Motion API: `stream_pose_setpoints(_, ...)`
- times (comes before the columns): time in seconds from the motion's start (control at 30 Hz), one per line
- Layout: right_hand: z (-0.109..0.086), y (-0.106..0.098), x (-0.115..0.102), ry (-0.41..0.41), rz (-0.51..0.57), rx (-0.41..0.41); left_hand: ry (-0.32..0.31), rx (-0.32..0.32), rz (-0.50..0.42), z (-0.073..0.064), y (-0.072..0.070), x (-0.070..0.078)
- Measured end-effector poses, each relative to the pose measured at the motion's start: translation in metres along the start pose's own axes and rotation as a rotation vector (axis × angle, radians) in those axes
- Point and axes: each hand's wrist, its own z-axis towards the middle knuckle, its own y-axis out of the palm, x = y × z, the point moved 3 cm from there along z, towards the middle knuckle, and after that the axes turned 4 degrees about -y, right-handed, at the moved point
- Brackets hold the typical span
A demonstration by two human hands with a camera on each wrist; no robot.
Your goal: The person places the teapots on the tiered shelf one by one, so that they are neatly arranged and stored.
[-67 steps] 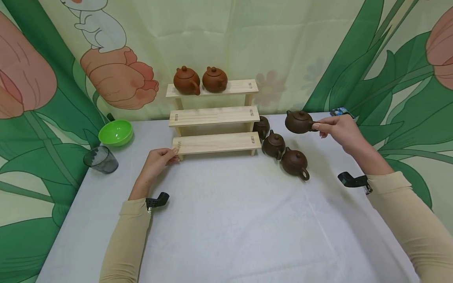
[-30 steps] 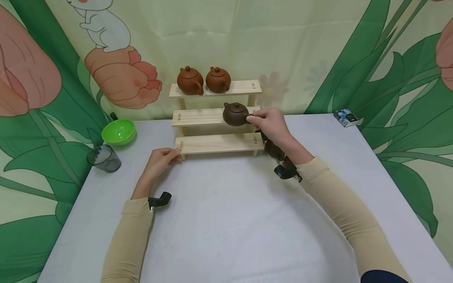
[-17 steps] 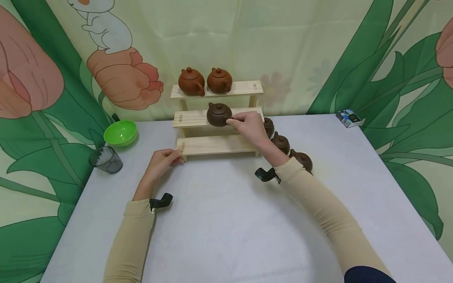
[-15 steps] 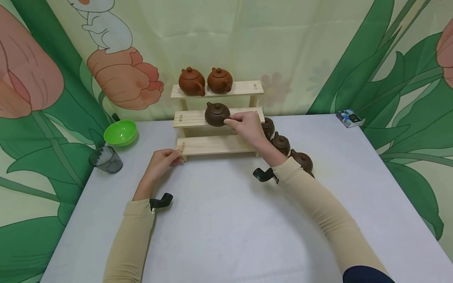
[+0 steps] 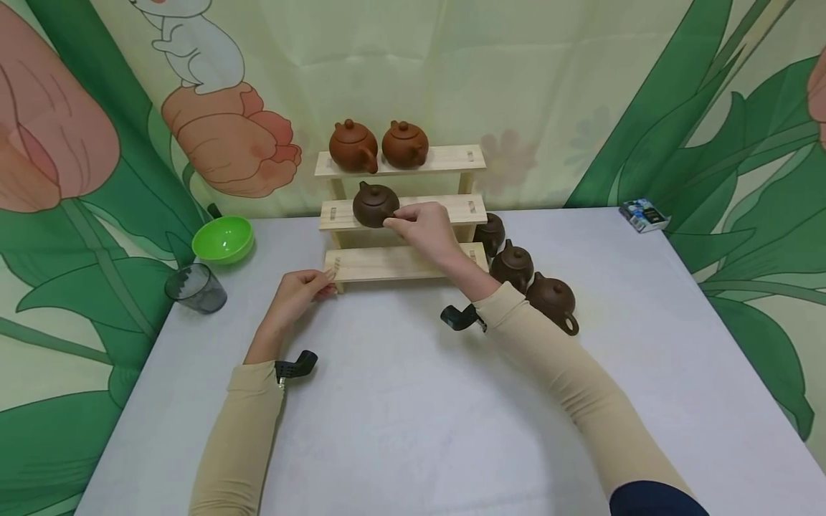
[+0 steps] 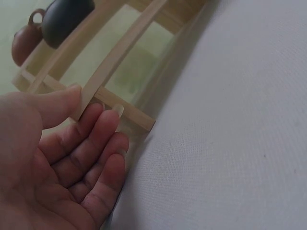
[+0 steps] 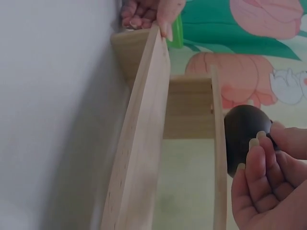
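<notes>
My right hand (image 5: 426, 231) pinches the handle of a dark brown teapot (image 5: 375, 205), which is at the left part of the middle shelf of a three-step wooden rack (image 5: 406, 264). In the right wrist view the teapot (image 7: 245, 136) sits right at the shelf board, fingertips curled at its handle. With thumb above and fingers below, my left hand (image 5: 295, 298) grips the left end of the lowest shelf; the left wrist view shows the thumb on the board's corner (image 6: 91, 96). Two reddish-brown teapots, one left (image 5: 353, 147) and one right (image 5: 405, 145), stand on the top shelf.
Right of the rack stand three dark brown teapots: one behind the rack's end (image 5: 490, 233), one in the middle (image 5: 513, 264), one in front (image 5: 552, 298). A green bowl (image 5: 223, 241) and a grey transparent cup (image 5: 196, 289) are at the left. A small box (image 5: 644, 215) lies back right.
My right hand has carried the dark teapot from the right of the rack leftward along to the middle shelf's left part. My left hand keeps its grip on the lowest shelf.
</notes>
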Motion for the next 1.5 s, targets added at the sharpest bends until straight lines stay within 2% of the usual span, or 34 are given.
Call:
stream_pose_setpoints(0.3, 0.003, 0.011, -0.007, -0.023, 0.015, -0.031, 0.009, 0.006, 0.005, -0.001, 0.003, 0.003)
stream_pose_setpoints(0.57, 0.0, 0.001, -0.003, 0.008, 0.045, -0.057, 0.01, 0.002, -0.006, -0.003, 0.006, 0.001)
stream_pose_setpoints(0.8, -0.001, -0.023, 0.006, 0.053, 0.083, -0.073, 0.014, 0.006, 0.004, -0.004, 0.002, 0.0)
stream_pose_setpoints(1.07, -0.007, -0.061, 0.019, 0.079, -0.027, -0.1, 0.031, 0.006, -0.004, -0.002, 0.001, 0.001)
stream_pose_setpoints(1.23, -0.013, -0.083, 0.029, 0.09, -0.092, -0.118, 0.034, 0.005, -0.043, -0.004, 0.001, 0.001)
stream_pose_setpoints(1.33, -0.018, -0.097, 0.037, 0.112, -0.105, -0.125, 0.032, 0.006, -0.061, -0.005, 0.002, 0.001)
stream_pose_setpoints(1.5, -0.025, -0.117, 0.051, 0.159, -0.12, -0.129, 0.027, 0.011, -0.037, -0.003, 0.002, 0.0)
